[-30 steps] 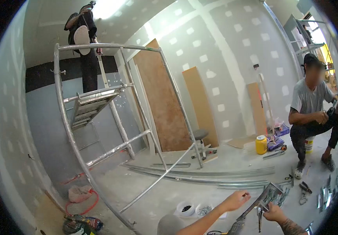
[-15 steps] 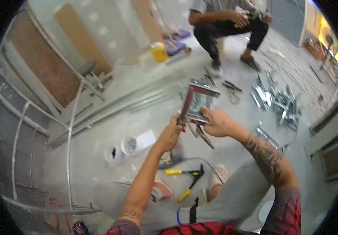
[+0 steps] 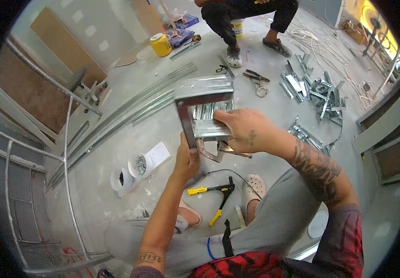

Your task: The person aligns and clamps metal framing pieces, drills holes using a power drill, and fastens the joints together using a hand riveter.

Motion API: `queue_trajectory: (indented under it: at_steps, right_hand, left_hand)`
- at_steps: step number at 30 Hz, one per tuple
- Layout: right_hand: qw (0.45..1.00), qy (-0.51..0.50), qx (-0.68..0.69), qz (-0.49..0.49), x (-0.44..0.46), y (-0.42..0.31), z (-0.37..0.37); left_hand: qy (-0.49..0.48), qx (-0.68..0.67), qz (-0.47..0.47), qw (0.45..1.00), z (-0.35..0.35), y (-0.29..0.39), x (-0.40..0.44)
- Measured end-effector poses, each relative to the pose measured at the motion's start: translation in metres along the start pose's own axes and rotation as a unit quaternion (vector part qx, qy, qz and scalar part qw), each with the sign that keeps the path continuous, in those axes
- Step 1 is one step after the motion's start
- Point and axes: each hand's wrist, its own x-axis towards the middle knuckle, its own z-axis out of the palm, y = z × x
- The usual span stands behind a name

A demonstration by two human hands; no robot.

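A C-shaped metal bracket (image 3: 204, 90) is held up in front of me, with a locking clamp (image 3: 211, 150) attached at its lower side. My left hand (image 3: 187, 157) grips the bracket's upright side near its lower end. From the right, my right hand (image 3: 246, 129) pinches the bracket's lower arm, thumb on top. Below, on the floor between my feet, lies a yellow and black rivet tool (image 3: 220, 192). Left of it stand a white tub of screws (image 3: 140, 165) and a white tub of black pieces (image 3: 121, 180).
Long metal profiles (image 3: 116, 113) lie at the left beside scaffold tubing (image 3: 68, 176). A pile of cut metal pieces (image 3: 327, 95) and pliers (image 3: 257, 76) rest at the right. A seated person (image 3: 251, 18) and a yellow jar (image 3: 161, 45) are farther back.
The view has tilted down from the room and the scaffold to my hands and legs. My left hand, apart from the metalwork at first, now grips the bracket. The bracket is raised nearer.
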Motion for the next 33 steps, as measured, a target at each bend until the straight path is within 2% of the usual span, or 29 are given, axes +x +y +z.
queue_trajectory:
  at_steps: [1,2,3,5,6,7,9,10,13,15,16,17,19,21,22,23,24,25,26,27,29,30,31,33]
  right_hand:
    - [0.999,0.010,-0.048,-0.005,-0.002,-0.003,-0.006]
    - [0.995,0.019,-0.095,-0.008,-0.004,-0.003,-0.009]
    - [0.996,0.018,-0.092,-0.004,-0.005,0.000,-0.008]
    - [0.958,0.137,-0.227,-0.112,-0.005,0.008,-0.007]
    - [0.937,0.172,-0.278,-0.125,-0.007,0.008,-0.006]
    - [0.937,0.172,-0.279,-0.117,-0.008,0.009,-0.006]
    - [0.917,0.184,-0.335,-0.119,-0.009,0.015,-0.010]
    - [0.918,0.181,-0.335,-0.107,-0.011,0.020,-0.007]
    - [0.908,0.150,-0.379,-0.095,-0.015,0.037,0.012]
    - [0.902,0.127,-0.406,-0.067,-0.019,0.039,0.018]
    - [0.903,0.120,-0.409,-0.061,-0.022,0.040,0.021]
    - [0.899,0.086,-0.427,-0.037,-0.024,0.034,0.019]
    - [0.893,0.053,-0.447,-0.012,-0.027,0.030,0.019]
    - [0.858,0.191,-0.471,-0.072,-0.024,0.026,0.012]
    - [0.855,0.194,-0.475,-0.077,-0.025,0.022,0.006]
    - [0.849,0.268,-0.437,-0.125,-0.029,0.010,-0.008]
    - [0.835,0.339,-0.395,-0.180,-0.031,-0.004,-0.022]
    - [0.885,0.318,-0.282,-0.187,-0.039,-0.018,-0.031]
    - [0.924,0.286,-0.168,-0.193,-0.049,-0.027,-0.035]
    - [0.964,0.157,-0.013,-0.213,-0.054,-0.029,-0.039]
    - [0.946,-0.097,0.246,-0.185,-0.057,-0.026,-0.030]
    - [0.948,-0.228,0.188,-0.117,-0.054,-0.016,-0.015]
    - [0.949,-0.232,0.177,-0.120,-0.048,-0.006,0.003]
    - [0.969,-0.073,0.236,0.016,-0.037,0.017,0.031]
  left_hand:
    - [0.003,-0.005,0.012,1.000,0.003,-0.003,-0.001]
    - [-0.026,0.069,0.083,0.994,-0.004,-0.006,0.000]
    - [-0.031,0.067,0.081,0.994,-0.006,-0.007,0.000]
    - [-0.098,-0.021,-0.010,0.995,-0.008,-0.010,0.004]
    - [-0.099,-0.001,-0.069,0.993,-0.008,0.001,0.012]
    - [-0.063,0.005,-0.005,0.998,-0.008,0.014,0.017]
    - [-0.100,-0.110,0.036,0.988,-0.016,0.031,0.029]
    - [-0.111,-0.116,0.035,0.986,-0.012,0.030,0.030]
    - [-0.103,-0.069,0.001,0.992,0.005,0.028,0.028]
    - [-0.093,-0.178,-0.073,0.977,0.025,0.031,0.026]
    - [-0.066,-0.239,-0.082,0.965,0.034,0.036,0.021]
    - [-0.071,-0.245,-0.084,0.963,0.039,0.030,0.019]
    - [-0.046,-0.059,-0.004,0.997,0.044,0.011,0.018]
    - [-0.011,-0.076,0.022,0.997,0.051,0.005,0.020]
    - [0.027,-0.089,0.043,0.995,0.053,0.003,0.020]
    - [0.039,-0.088,0.050,0.994,0.052,0.009,0.021]
    - [0.066,-0.204,0.023,0.976,0.052,0.016,0.023]
    - [0.096,-0.319,-0.002,0.943,0.048,0.021,0.025]
    - [0.112,-0.346,0.019,0.931,0.044,0.018,0.030]
    - [0.132,-0.345,0.029,0.929,0.041,0.018,0.031]
    - [0.115,-0.514,-0.031,0.850,0.037,0.023,0.038]
    - [0.116,-0.562,-0.036,0.818,0.035,0.036,0.039]
    - [0.121,-0.565,-0.027,0.815,0.035,0.042,0.040]
    - [0.097,-0.613,0.010,0.784,0.035,0.050,0.044]
